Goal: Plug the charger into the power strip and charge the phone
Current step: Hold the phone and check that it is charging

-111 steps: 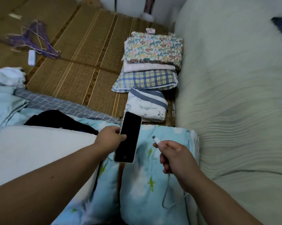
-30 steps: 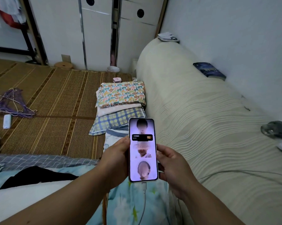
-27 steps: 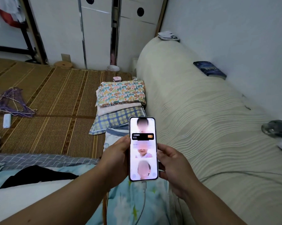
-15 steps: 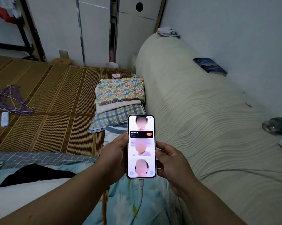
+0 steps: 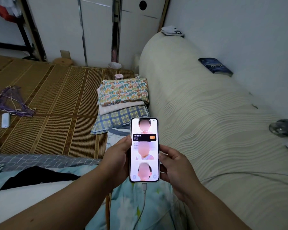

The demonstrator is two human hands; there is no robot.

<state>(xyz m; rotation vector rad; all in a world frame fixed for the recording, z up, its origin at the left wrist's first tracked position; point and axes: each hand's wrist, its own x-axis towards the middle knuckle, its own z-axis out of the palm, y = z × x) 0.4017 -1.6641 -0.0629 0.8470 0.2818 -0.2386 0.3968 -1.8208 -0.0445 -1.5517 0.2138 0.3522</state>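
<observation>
Unlike earlier, the cable (image 5: 144, 195) now sits plugged into the lit phone (image 5: 144, 150); left hand (image 5: 118, 161) and right hand (image 5: 175, 165) clasp its edges. Folded pillows (image 5: 123, 98) lie at 12 o'clock; a book (image 5: 214, 67) at 2.

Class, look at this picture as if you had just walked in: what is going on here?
A person holds a phone upright between the left hand and the right hand. Its screen is lit, and a white charging cable is plugged into its bottom edge, hanging down over light blue bedding. No power strip is in view.
</observation>
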